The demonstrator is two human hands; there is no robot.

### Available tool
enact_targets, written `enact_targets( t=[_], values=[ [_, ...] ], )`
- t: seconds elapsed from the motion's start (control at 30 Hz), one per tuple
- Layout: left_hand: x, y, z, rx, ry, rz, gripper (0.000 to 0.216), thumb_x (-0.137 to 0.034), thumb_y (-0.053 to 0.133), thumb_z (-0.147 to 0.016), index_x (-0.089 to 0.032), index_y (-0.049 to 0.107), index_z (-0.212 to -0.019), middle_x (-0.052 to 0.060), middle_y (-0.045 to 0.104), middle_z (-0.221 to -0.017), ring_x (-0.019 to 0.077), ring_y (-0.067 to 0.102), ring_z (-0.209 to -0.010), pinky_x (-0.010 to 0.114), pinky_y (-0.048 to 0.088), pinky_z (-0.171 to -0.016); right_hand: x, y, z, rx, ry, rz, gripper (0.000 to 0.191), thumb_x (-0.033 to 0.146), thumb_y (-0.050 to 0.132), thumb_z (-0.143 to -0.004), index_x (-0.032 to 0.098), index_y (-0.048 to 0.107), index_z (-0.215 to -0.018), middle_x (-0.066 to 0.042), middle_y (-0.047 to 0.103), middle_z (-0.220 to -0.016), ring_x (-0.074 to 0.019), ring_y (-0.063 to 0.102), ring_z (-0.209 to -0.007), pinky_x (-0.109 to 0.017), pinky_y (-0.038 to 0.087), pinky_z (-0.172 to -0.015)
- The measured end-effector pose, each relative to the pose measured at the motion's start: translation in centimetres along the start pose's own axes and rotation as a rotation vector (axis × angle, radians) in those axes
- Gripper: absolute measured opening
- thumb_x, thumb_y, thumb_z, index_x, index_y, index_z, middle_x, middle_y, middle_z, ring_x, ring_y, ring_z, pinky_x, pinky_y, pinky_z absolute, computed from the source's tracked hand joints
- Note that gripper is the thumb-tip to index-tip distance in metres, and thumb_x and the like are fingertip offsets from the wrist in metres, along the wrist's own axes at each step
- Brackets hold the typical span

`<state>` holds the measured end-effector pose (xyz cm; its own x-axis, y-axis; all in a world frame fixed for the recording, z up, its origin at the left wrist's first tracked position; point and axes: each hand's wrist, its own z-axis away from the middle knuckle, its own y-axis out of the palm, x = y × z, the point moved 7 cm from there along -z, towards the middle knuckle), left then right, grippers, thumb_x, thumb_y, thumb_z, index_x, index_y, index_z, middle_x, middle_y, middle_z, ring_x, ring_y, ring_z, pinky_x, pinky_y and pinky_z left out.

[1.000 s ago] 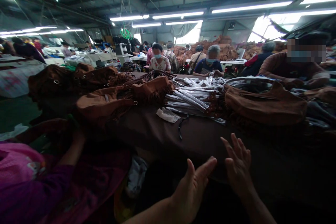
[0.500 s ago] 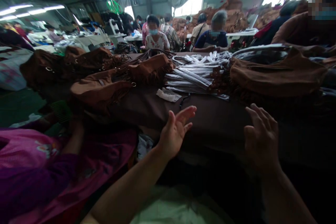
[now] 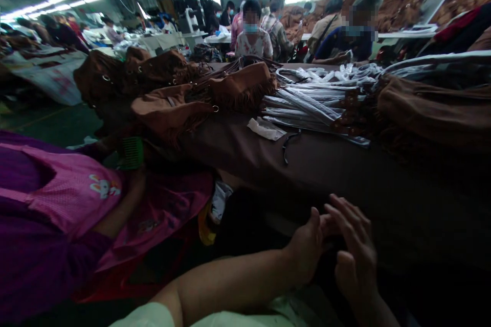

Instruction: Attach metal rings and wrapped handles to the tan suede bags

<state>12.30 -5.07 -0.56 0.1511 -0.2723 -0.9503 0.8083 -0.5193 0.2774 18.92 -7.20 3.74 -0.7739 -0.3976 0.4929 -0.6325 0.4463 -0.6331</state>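
My left hand and my right hand are close together over my lap, at the near edge of the dark brown covered table. The left fingers reach toward the right hand and partly disappear behind its fingers; whether they touch I cannot tell. My right hand has its fingers stretched out. I see nothing held in either one. On the table beyond them lie a thin black strap and a pale crumpled packet.
Brown fringed bags lie at the left, another brown bag at the right. White-wrapped straps are piled between them. Beside me on the left, a co-worker in a pink apron has a green comb. Other people sit across the table.
My two hands have come together and dropped lower, toward my lap. The view has swung to the right, then left-side things show more fully, including the co-worker's green comb.
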Motion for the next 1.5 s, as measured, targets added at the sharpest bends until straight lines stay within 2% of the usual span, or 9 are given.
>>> enact_targets(
  t=[0.17,0.3,0.43,0.53,0.77,1.0,1.1,1.3,1.5],
  values=[
    [0.2,0.4,0.5,-0.014,-0.036,-0.051,0.084,-0.062,0.010,-0.092,-0.004,0.066,-0.115,0.013,0.067,-0.109,0.0258,0.059,-0.109,0.031,0.046,-0.094,-1.9,2.1,1.9,0.176,-0.089,-0.043,0.056,0.057,0.031,-0.093,0.026,0.048,-0.136,-0.010,0.056,-0.135,-0.0326,0.051,-0.124,-0.056,0.032,-0.106],
    [0.4,2.3,1.3,0.286,-0.214,0.688,0.062,-0.061,0.036,-0.090,-0.012,0.064,-0.118,0.014,0.060,-0.125,0.0260,0.051,-0.123,0.040,0.028,-0.111,-7.1,-1.5,3.7,-0.092,0.405,-0.080,0.037,0.050,0.055,-0.086,0.023,0.066,-0.108,-0.009,0.072,-0.103,-0.0326,0.063,-0.104,-0.050,0.046,-0.093],
    [0.2,2.7,1.0,0.401,-0.296,0.968,0.063,-0.060,0.034,-0.091,-0.012,0.062,-0.120,0.016,0.050,-0.138,0.0295,0.043,-0.131,0.043,0.026,-0.111,-6.3,-0.3,4.8,-0.197,0.786,-0.798,0.045,0.057,0.034,-0.092,0.027,0.066,-0.097,-0.007,0.073,-0.092,-0.0293,0.069,-0.083,-0.049,0.053,-0.076],
    [1.1,3.5,0.8,0.439,-0.286,0.944,0.054,-0.053,0.046,-0.090,-0.014,0.058,-0.126,0.013,0.042,-0.145,0.0276,0.032,-0.139,0.039,0.024,-0.112,-4.7,1.4,3.5,-0.199,0.789,-1.218,0.050,0.060,0.023,-0.093,0.030,0.061,-0.077,0.000,0.065,-0.068,-0.0232,0.066,-0.067,-0.051,0.052,-0.081],
    [2.7,2.8,0.1,0.235,0.082,0.393,0.054,-0.040,0.066,-0.081,-0.014,0.056,-0.128,0.014,0.052,-0.134,0.0318,0.039,-0.134,0.045,0.026,-0.112,-6.2,3.6,5.0,-0.544,1.206,-1.459,0.032,0.041,0.062,-0.079,0.025,0.048,-0.056,0.008,0.051,-0.048,-0.0142,0.055,-0.048,-0.041,0.057,-0.074],
    [0.9,2.2,0.2,0.627,0.519,-0.742,0.071,-0.018,0.044,-0.083,-0.008,0.020,-0.150,0.017,0.018,-0.156,0.0265,0.014,-0.145,0.044,0.015,-0.117,-7.5,4.0,5.2,-0.464,1.419,-1.439,0.039,0.058,0.060,-0.078,0.023,0.054,-0.061,0.003,0.059,-0.051,-0.0185,0.065,-0.055,-0.039,0.058,-0.067],
    [1.7,1.8,-0.5,0.558,0.546,-0.993,0.082,-0.016,0.048,-0.075,-0.015,0.017,-0.151,0.012,0.018,-0.157,0.0286,0.010,-0.146,0.050,0.001,-0.117,-7.3,3.7,4.2,-0.262,1.301,-1.257,0.060,0.077,0.040,-0.078,0.022,0.062,-0.074,-0.005,0.069,-0.067,-0.0240,0.070,-0.074,-0.040,0.058,-0.071],
    [1.5,1.2,-1.6,0.356,0.403,-1.001,0.057,-0.020,0.047,-0.083,-0.012,0.041,-0.140,0.017,0.050,-0.136,0.0303,0.044,-0.127,0.043,0.027,-0.110,-4.9,4.2,3.5,0.073,1.010,-0.740,0.047,0.067,0.059,-0.073,0.020,0.064,-0.074,-0.006,0.072,-0.078,-0.0243,0.068,-0.083,-0.034,0.052,-0.076],
    [1.4,0.0,-3.4,0.609,0.119,-0.765,0.033,-0.015,0.060,-0.073,-0.016,0.065,-0.106,0.003,0.068,-0.091,0.0207,0.064,-0.087,0.028,0.048,-0.080,-4.0,3.2,3.5,0.272,0.898,-0.385,0.041,0.059,0.072,-0.065,0.020,0.061,-0.053,-0.004,0.062,-0.052,-0.0223,0.060,-0.057,-0.030,0.040,-0.055]
  ],
)
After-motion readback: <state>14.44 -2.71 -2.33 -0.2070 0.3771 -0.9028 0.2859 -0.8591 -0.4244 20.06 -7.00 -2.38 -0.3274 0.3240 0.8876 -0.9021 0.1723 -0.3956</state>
